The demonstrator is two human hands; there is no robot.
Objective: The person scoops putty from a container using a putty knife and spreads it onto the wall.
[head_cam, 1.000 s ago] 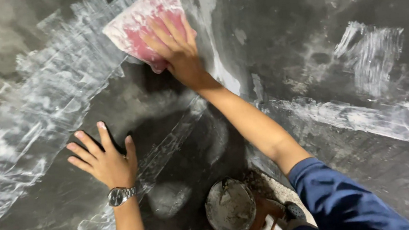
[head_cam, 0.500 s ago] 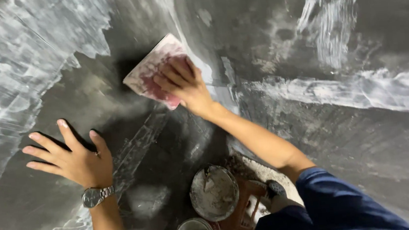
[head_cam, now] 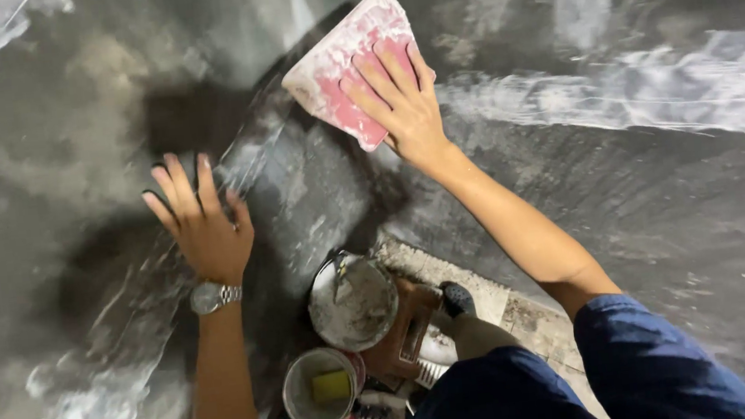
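Spanning the view, a grey wall (head_cam: 648, 237), seemingly plaster-streaked, above cluttered buckets (head_cam: 352, 301).

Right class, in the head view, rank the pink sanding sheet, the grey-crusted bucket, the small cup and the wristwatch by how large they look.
1. Pink sanding sheet
2. Grey-crusted bucket, close behind; it sits farther from the camera, so this order is unsure
3. Small cup
4. Wristwatch

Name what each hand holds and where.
Right hand presses flat on the lower part of a pink sanding pad. Left hand holds nothing, palm against the wall.
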